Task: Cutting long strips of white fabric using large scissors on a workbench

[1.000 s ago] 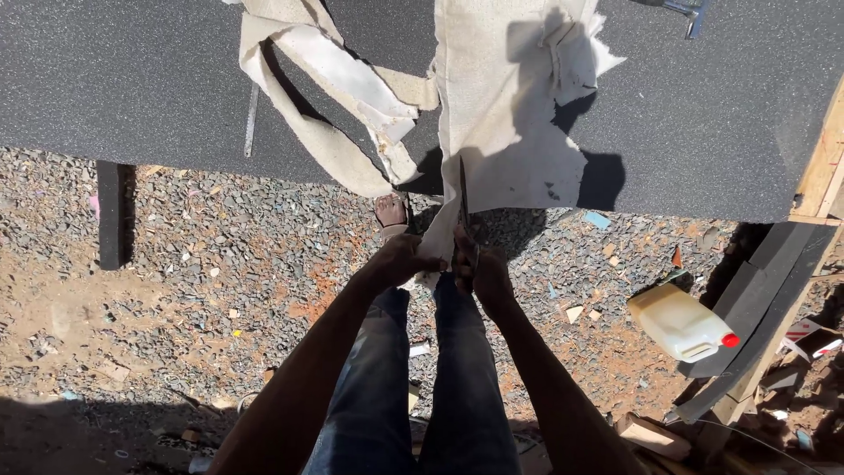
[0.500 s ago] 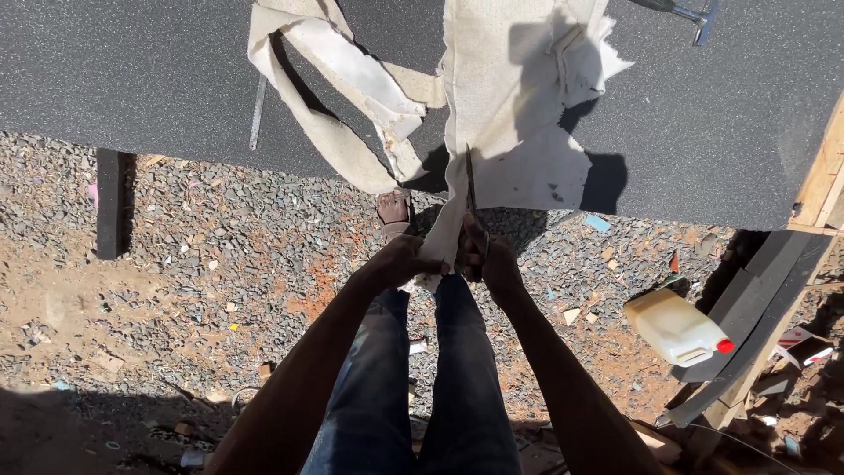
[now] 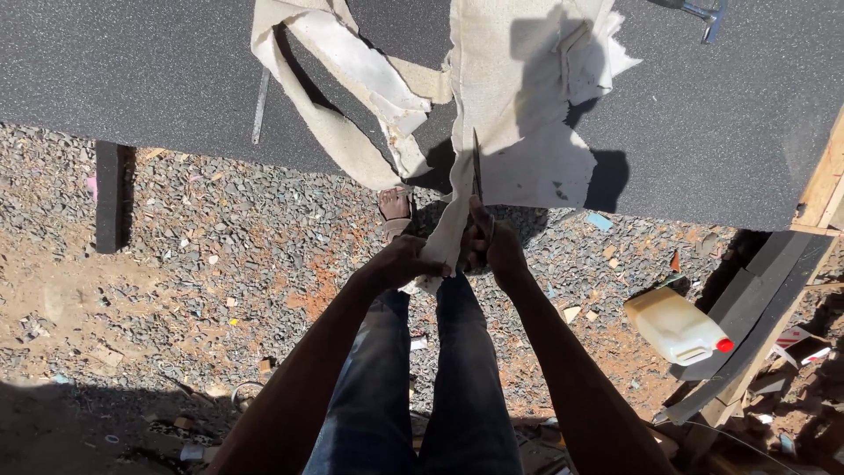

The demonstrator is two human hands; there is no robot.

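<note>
The head view shows a pale beige sheet of coarse cloth [image 3: 527, 114] draped over the edge of a dark grey speckled work surface [image 3: 132, 79], with its lower end drawn down toward the body. The left hand [image 3: 404, 262] is closed around that hanging end, keeping it taut. The right hand [image 3: 492, 246] is wrapped shut on a pair of dark metal scissors [image 3: 476, 167], whose blades point upward into the cloth.

Several risks can be judged from this. The cut could wander off line if the tension is lost, since the cloth is held at one point only. The left fingers lie just beside the blades and could be nicked. A loose strip of the same cloth [image 3: 352, 97], lying nearby on the surface, might be caught. A white plastic jug with a red cap [image 3: 677, 327] lies on the gravel, well apart.
</note>
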